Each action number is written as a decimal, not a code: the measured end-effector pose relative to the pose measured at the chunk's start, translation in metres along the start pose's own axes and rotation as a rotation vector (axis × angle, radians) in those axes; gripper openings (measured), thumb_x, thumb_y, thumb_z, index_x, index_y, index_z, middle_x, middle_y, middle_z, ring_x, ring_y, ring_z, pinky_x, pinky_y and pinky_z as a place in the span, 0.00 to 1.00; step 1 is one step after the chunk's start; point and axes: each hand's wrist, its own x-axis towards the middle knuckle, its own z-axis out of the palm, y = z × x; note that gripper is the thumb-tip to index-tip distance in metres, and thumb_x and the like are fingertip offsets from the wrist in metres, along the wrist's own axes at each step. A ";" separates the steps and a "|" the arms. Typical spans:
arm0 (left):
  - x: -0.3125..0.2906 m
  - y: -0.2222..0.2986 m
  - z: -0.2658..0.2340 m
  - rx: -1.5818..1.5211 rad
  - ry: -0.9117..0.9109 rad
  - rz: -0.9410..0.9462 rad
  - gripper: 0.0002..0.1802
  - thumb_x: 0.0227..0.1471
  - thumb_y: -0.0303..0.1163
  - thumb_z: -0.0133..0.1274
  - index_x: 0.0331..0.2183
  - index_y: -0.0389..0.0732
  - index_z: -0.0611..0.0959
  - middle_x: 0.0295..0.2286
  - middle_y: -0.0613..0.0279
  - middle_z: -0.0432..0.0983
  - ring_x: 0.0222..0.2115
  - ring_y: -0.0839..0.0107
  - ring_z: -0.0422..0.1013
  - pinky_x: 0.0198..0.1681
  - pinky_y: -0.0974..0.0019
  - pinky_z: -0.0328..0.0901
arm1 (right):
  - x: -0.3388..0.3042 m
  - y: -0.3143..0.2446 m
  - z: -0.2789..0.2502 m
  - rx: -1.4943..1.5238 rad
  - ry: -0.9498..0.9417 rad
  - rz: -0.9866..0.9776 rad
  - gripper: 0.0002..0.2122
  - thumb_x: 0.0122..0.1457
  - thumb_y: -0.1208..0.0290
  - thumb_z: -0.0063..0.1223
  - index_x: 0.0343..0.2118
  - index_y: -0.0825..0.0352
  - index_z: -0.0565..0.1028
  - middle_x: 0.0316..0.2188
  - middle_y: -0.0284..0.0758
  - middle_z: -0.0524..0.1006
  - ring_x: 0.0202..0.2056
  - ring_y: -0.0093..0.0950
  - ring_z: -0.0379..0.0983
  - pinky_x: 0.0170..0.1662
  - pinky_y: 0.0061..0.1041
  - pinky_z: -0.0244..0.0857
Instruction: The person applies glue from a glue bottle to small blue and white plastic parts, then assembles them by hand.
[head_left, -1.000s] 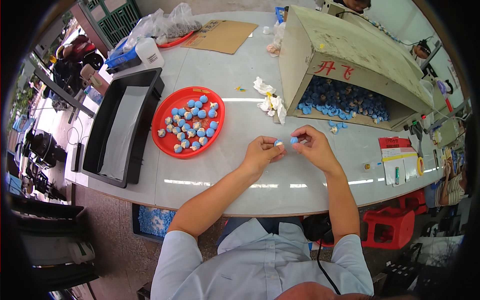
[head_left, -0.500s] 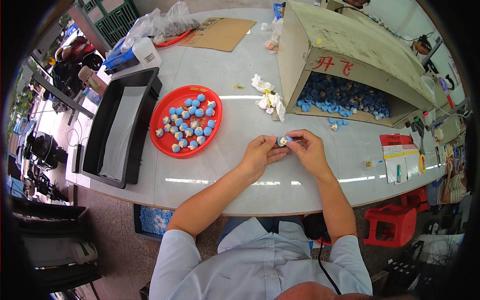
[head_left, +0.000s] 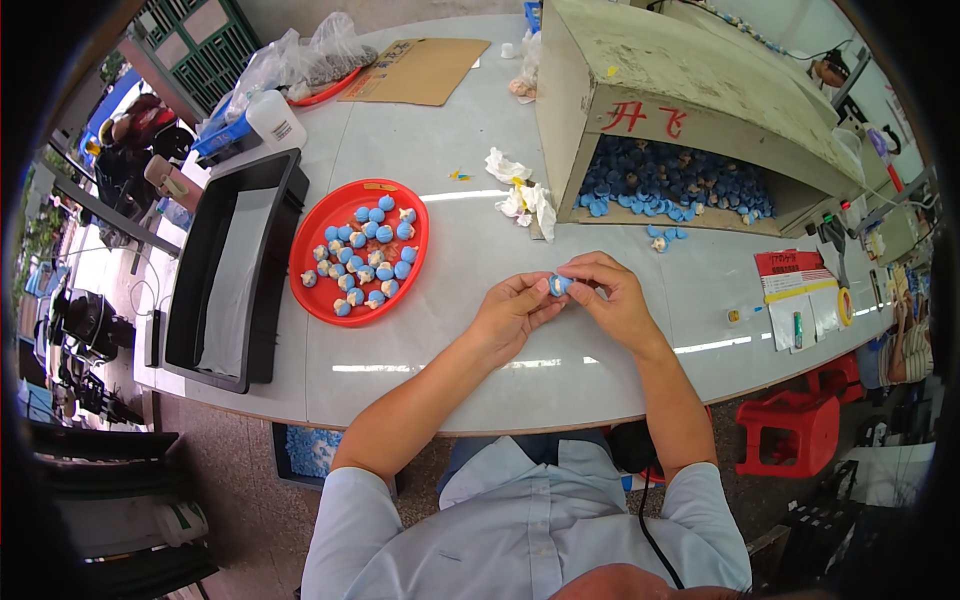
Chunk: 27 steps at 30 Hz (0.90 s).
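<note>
Between my two hands, above the grey-white tabletop, is a small round blue and cream piece [head_left: 560, 285]. My left hand [head_left: 512, 312] pinches it from the left with thumb and fingers. From the other side my right hand [head_left: 612, 303] grips it with bent fingers and thumb. What the piece is exactly cannot be made out. To the left of my hands a round red tray [head_left: 412, 292] bears many similar blue and cream balls [head_left: 384, 271]. Loose blue pieces [head_left: 690, 170] fill the opening of a beige box-like housing at the back right.
A long black tray [head_left: 262, 350] lined with pale sheet stands at the left. Crumpled white tissue [head_left: 540, 208] lies before the beige housing [head_left: 560, 130]. Flat cardboard [head_left: 420, 75] is at the back. Printed paper packets [head_left: 795, 275] and yellow tape [head_left: 845, 303] lie right; red stools [head_left: 800, 430] stand below.
The small piece has turned between my fingers and now shows more blue with a cream patch. Both hands stay close together around it; the view has shifted slightly.
</note>
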 end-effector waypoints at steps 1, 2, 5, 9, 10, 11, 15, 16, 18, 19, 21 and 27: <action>-0.001 0.001 0.001 -0.002 -0.006 0.005 0.12 0.59 0.33 0.52 0.42 0.37 0.75 0.39 0.59 0.75 0.42 0.70 0.73 0.50 0.68 0.69 | 0.000 0.000 -0.001 0.001 -0.002 0.001 0.10 0.52 0.83 0.56 0.38 0.67 0.81 0.37 0.33 0.76 0.32 0.19 0.70 0.34 0.17 0.63; -0.001 0.000 0.001 -0.004 -0.003 0.006 0.12 0.59 0.33 0.52 0.42 0.37 0.75 0.39 0.59 0.75 0.42 0.70 0.73 0.50 0.68 0.69 | 0.000 0.001 -0.003 -0.023 -0.010 -0.004 0.11 0.52 0.83 0.56 0.39 0.67 0.80 0.37 0.33 0.76 0.31 0.18 0.69 0.34 0.17 0.63; -0.001 -0.001 0.002 -0.019 0.000 0.018 0.12 0.59 0.32 0.52 0.42 0.37 0.75 0.40 0.59 0.75 0.42 0.70 0.72 0.51 0.67 0.69 | 0.000 0.002 -0.002 -0.051 -0.002 -0.007 0.12 0.52 0.83 0.56 0.40 0.68 0.79 0.36 0.33 0.76 0.31 0.18 0.69 0.33 0.17 0.63; -0.001 -0.002 0.001 0.001 -0.015 0.033 0.11 0.59 0.31 0.53 0.42 0.38 0.75 0.41 0.58 0.74 0.43 0.69 0.72 0.51 0.66 0.69 | 0.000 -0.001 -0.004 -0.116 -0.009 -0.010 0.13 0.51 0.84 0.56 0.41 0.68 0.78 0.36 0.34 0.77 0.32 0.19 0.71 0.34 0.18 0.63; -0.001 -0.003 0.001 0.018 -0.018 0.037 0.11 0.59 0.31 0.53 0.42 0.38 0.75 0.41 0.58 0.74 0.44 0.69 0.72 0.51 0.66 0.69 | 0.000 -0.002 -0.003 -0.116 -0.012 -0.008 0.13 0.51 0.84 0.56 0.41 0.68 0.78 0.36 0.34 0.77 0.32 0.19 0.71 0.34 0.18 0.63; -0.001 -0.003 0.001 0.015 -0.016 0.037 0.11 0.59 0.31 0.53 0.42 0.38 0.75 0.41 0.58 0.74 0.44 0.69 0.72 0.51 0.66 0.69 | 0.000 -0.004 -0.002 -0.130 -0.008 -0.021 0.13 0.51 0.84 0.56 0.40 0.68 0.78 0.35 0.34 0.77 0.32 0.20 0.71 0.34 0.18 0.64; -0.002 -0.004 0.003 0.034 -0.004 0.043 0.11 0.59 0.30 0.53 0.42 0.38 0.75 0.42 0.58 0.74 0.44 0.69 0.72 0.51 0.65 0.69 | 0.000 -0.007 -0.001 -0.172 0.002 -0.038 0.12 0.50 0.84 0.57 0.40 0.68 0.78 0.35 0.35 0.77 0.33 0.23 0.72 0.35 0.19 0.65; -0.002 -0.004 0.003 0.037 0.001 0.048 0.11 0.59 0.30 0.53 0.42 0.38 0.75 0.42 0.58 0.74 0.44 0.69 0.72 0.51 0.65 0.69 | 0.000 -0.007 0.000 -0.172 0.001 -0.037 0.12 0.50 0.84 0.57 0.40 0.68 0.78 0.35 0.35 0.77 0.33 0.23 0.72 0.35 0.19 0.65; -0.003 -0.005 0.004 0.043 0.007 0.055 0.11 0.59 0.30 0.53 0.42 0.38 0.75 0.42 0.58 0.74 0.44 0.69 0.72 0.51 0.65 0.69 | -0.001 -0.008 0.000 -0.188 0.009 -0.039 0.13 0.50 0.84 0.57 0.39 0.68 0.78 0.35 0.35 0.77 0.33 0.23 0.73 0.34 0.20 0.65; -0.003 -0.005 0.004 0.051 0.012 0.063 0.11 0.59 0.30 0.53 0.42 0.37 0.75 0.42 0.58 0.74 0.43 0.69 0.72 0.51 0.65 0.69 | -0.001 -0.009 0.000 -0.188 0.008 -0.038 0.13 0.50 0.84 0.57 0.39 0.68 0.78 0.35 0.35 0.77 0.33 0.23 0.73 0.34 0.20 0.65; -0.003 -0.007 0.004 0.053 0.015 0.073 0.11 0.58 0.30 0.53 0.42 0.37 0.75 0.42 0.58 0.74 0.43 0.69 0.72 0.51 0.65 0.69 | -0.001 -0.010 0.001 -0.202 0.007 -0.051 0.13 0.49 0.85 0.57 0.39 0.68 0.78 0.34 0.35 0.77 0.32 0.24 0.73 0.35 0.20 0.66; -0.003 -0.007 0.005 0.062 0.031 0.083 0.11 0.58 0.31 0.53 0.42 0.36 0.75 0.41 0.58 0.75 0.42 0.70 0.72 0.50 0.66 0.69 | -0.003 -0.012 0.006 -0.211 0.036 -0.051 0.12 0.49 0.85 0.57 0.38 0.70 0.78 0.34 0.36 0.76 0.31 0.24 0.74 0.36 0.21 0.68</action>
